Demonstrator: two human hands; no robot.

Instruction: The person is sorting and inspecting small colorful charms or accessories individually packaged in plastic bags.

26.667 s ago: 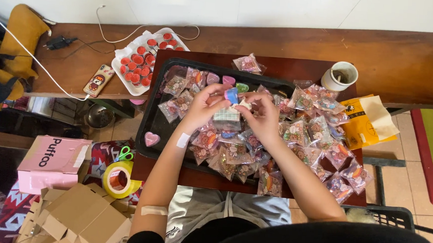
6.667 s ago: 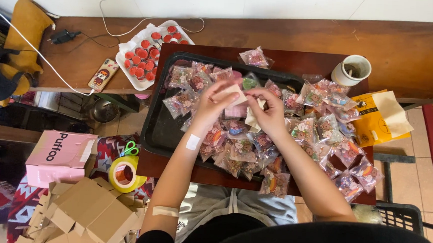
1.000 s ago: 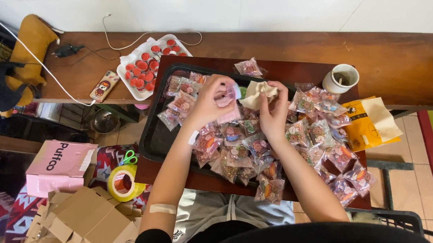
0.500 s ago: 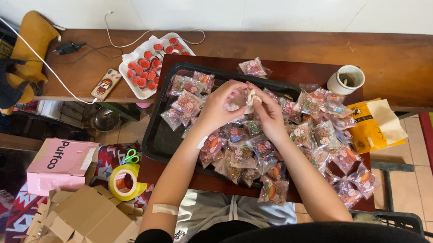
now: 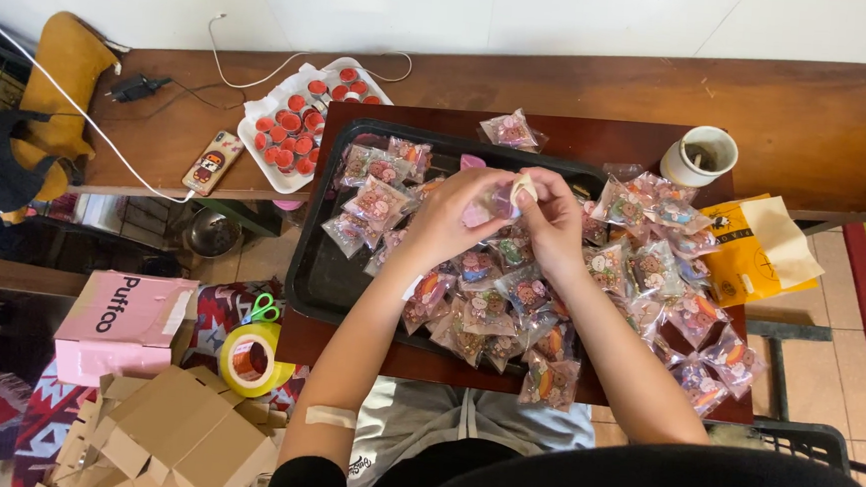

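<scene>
Over a black tray (image 5: 322, 285) heaped with small clear packets of colourful trinkets (image 5: 510, 298), my left hand (image 5: 455, 218) and right hand (image 5: 555, 213) meet, the fingers of both pinched shut on one small clear packet (image 5: 512, 192) held just above the pile. More packets spill across the dark red table (image 5: 600, 133) to my right, near a white cup (image 5: 700, 156) and a yellow envelope (image 5: 753, 255). A white tray of red-lidded pots (image 5: 300, 125) sits beside a phone (image 5: 213, 162) on the wooden bench.
</scene>
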